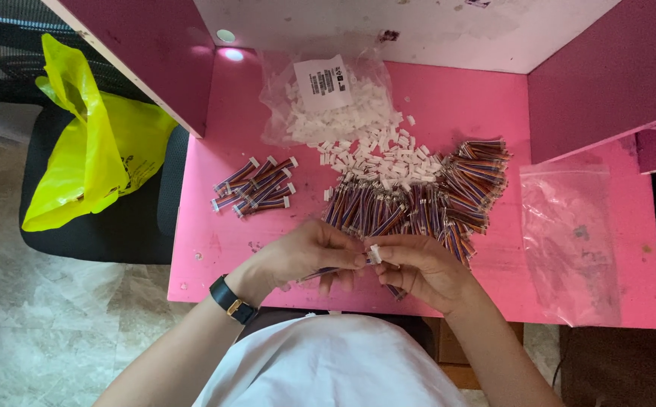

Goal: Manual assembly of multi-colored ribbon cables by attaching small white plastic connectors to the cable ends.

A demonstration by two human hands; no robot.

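Pink laminate is covering the worktop (215, 249) where the person's two hands are meeting near its front edge. The left hand (309, 252) is closing its fingers around a short bundle of multicoloured wires (320, 273), whose end is poking out beneath the palm. The right hand (418, 267) is pinching a small white connector (375, 254) between thumb and forefinger, right at the tip of that bundle, and more wires are showing under its fingers. Just behind the hands, a big pile of loose wire bundles (433, 200) is lying spread across the worktop, and a heap of white connectors (377, 154) is spilling out of a clear plastic bag (298, 98) further back. Left of that pile, a smaller group of finished wire bundles (256, 187) is lying apart. An empty-looking clear bag (569, 241) is lying to the right of the pile. A yellow plastic bag (90, 151) is sitting on a black chair (117, 234) beyond the worktop's left edge
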